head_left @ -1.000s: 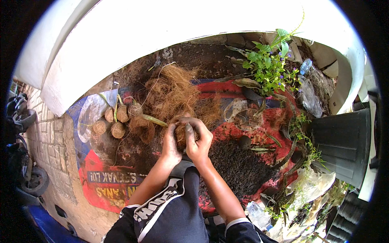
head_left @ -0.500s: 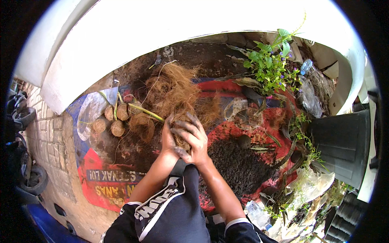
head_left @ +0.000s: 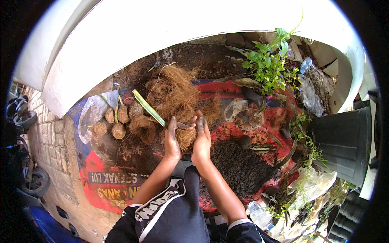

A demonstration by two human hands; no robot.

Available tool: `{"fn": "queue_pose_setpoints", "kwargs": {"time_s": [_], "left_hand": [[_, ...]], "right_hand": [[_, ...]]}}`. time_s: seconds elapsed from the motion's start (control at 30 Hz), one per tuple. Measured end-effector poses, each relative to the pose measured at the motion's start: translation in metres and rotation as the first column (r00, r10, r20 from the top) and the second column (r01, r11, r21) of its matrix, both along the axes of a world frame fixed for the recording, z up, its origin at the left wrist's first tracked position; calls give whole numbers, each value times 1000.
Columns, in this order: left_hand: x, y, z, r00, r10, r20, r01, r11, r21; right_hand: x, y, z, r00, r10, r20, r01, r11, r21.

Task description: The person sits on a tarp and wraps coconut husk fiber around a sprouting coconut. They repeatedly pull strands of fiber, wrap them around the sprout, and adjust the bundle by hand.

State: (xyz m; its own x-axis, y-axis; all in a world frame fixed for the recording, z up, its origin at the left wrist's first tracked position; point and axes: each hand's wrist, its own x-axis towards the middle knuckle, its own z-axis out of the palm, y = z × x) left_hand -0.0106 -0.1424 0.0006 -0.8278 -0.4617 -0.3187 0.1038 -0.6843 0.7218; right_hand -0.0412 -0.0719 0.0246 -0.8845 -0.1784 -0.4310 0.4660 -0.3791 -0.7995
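Note:
Between my cupped palms sits a round ball of brown coconut fibre (head_left: pixel 186 140). My left hand (head_left: pixel 173 140) presses its left side, while my right hand (head_left: pixel 201 141) wraps the right side with fingers curled over the top. A long green leaf with pale yellow edges (head_left: pixel 149 108) slants up and left from beside my left fingertips; where it meets the ball is hidden. Just beyond my hands lies a loose heap of coconut fibre (head_left: pixel 173 87). To the left rest several finished-looking fibre balls (head_left: pixel 118 130), some with leaves sticking out.
A heap of dark soil (head_left: pixel 239 168) lies on a red and blue printed sheet (head_left: pixel 97 162). Right of it stand a flowering green plant (head_left: pixel 267 60), a dark grey bin (head_left: pixel 342 143) and plastic litter (head_left: pixel 314 180). A white curved wall (head_left: pixel 194 18) borders the far side.
My right hand has shifted from across the ball's front to its right side, exposing more of the ball. The leaf has turned, showing its broad face, and stands more steeply.

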Motion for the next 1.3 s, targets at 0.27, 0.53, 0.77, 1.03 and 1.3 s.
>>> {"fn": "queue_pose_setpoints", "kwargs": {"time_s": [0.27, 0.53, 0.77, 1.03, 1.3], "left_hand": [[14, -8, -10, 982, -176, -70, 184, 793, 581], [-6, 0, 21, 993, -48, -105, 34, 991, -128], [7, -5, -4, 978, 38, 206, -65, 990, 126], [7, -10, 6, 985, -157, -78, 172, 787, 593], [-10, -22, -10, 988, -99, -116, -29, 623, -782]], "right_hand": [[-15, 21, 8, 112, 492, -864, 169, 847, 504], [0, 8, 5, 967, 108, -232, -48, 967, 251], [-2, 1, -3, 947, 136, -291, -87, 981, 172], [-16, 14, -12, 467, 357, -809, 146, 871, 469], [-13, -4, -13, 974, 96, 203, -61, 983, -173]]}}
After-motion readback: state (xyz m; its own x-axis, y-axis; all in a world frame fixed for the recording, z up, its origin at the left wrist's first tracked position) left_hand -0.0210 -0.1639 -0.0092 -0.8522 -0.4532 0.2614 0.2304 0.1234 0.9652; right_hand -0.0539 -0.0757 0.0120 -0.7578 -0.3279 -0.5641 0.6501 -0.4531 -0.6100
